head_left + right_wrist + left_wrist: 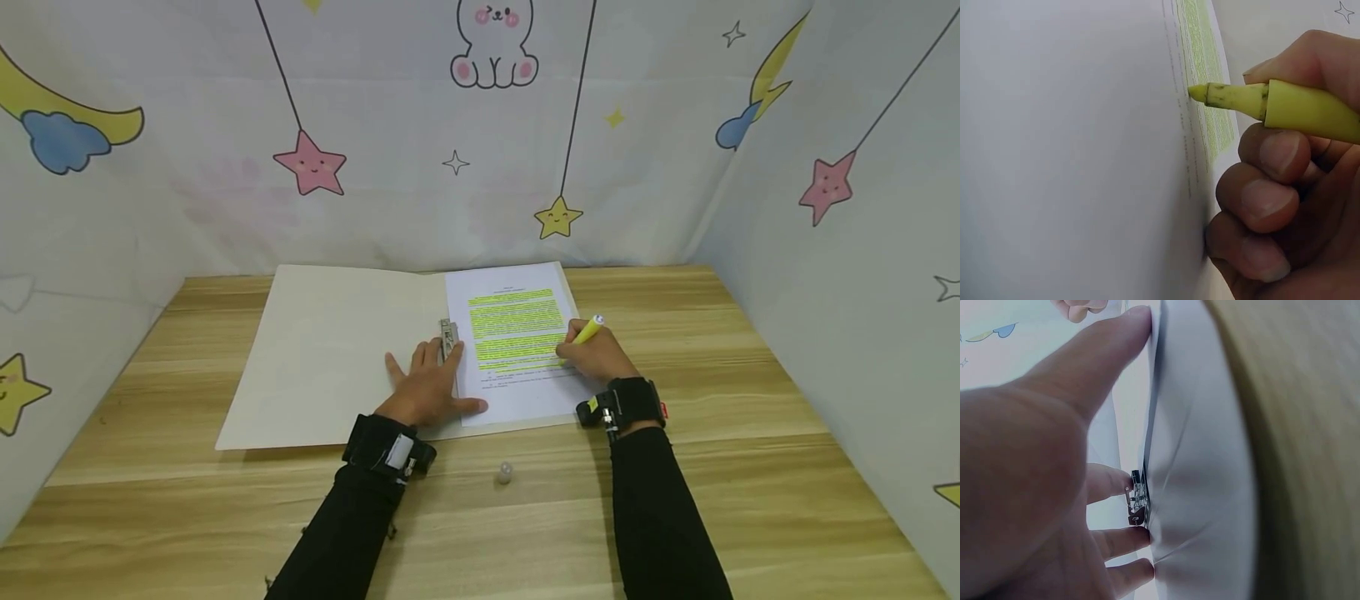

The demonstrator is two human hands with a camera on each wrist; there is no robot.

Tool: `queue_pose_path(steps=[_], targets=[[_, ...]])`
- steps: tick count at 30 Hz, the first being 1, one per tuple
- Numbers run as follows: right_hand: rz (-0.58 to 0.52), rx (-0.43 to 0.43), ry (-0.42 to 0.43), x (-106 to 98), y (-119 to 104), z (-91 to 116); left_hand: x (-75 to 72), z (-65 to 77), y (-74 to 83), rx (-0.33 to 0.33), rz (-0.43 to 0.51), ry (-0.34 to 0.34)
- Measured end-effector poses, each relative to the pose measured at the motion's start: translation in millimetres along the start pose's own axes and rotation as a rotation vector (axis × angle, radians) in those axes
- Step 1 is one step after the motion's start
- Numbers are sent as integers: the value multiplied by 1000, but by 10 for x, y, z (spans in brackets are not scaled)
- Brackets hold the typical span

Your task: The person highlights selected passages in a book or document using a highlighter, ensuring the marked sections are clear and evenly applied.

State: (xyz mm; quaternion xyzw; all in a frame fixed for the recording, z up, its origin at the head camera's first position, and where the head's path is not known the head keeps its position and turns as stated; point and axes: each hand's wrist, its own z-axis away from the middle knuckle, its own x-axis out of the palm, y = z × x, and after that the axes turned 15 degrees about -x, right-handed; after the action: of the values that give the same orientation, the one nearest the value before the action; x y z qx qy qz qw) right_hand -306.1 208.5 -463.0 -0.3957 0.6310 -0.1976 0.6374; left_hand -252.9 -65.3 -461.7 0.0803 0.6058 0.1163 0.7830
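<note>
Printed sheets (517, 400) lie on the right side of an opened white folder (330, 358), most of their text lines marked bright yellow. My right hand (600, 354) grips a yellow highlighter (1310, 109), whose chisel tip (1197, 93) is right at the text near the lowest marked lines. With fingers spread, my left hand (426, 393) rests across the folder's fold, its thumb (470, 406) on the paper's lower left edge. Beside its fingertips sits a metal clip (447, 336), seen between the fingers in the left wrist view.
A small clear, roundish object (505, 473) lies on the wooden table (510, 542) in front of the folder. White curtains (390, 100) printed with stars, clouds and an animal enclose the back and sides. Black bands with cameras circle both wrists.
</note>
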Motion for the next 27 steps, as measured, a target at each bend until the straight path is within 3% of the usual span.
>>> queue_pose_path(steps=[8, 16, 27], targets=[[-242, 99, 112, 7, 12, 18, 2, 1, -3, -1, -7, 0], [-198, -27, 147, 1, -178, 0, 6, -7, -14, 1, -1, 1], [-216, -120, 26, 252, -457, -54, -3, -17, -8, -8, -14, 1]])
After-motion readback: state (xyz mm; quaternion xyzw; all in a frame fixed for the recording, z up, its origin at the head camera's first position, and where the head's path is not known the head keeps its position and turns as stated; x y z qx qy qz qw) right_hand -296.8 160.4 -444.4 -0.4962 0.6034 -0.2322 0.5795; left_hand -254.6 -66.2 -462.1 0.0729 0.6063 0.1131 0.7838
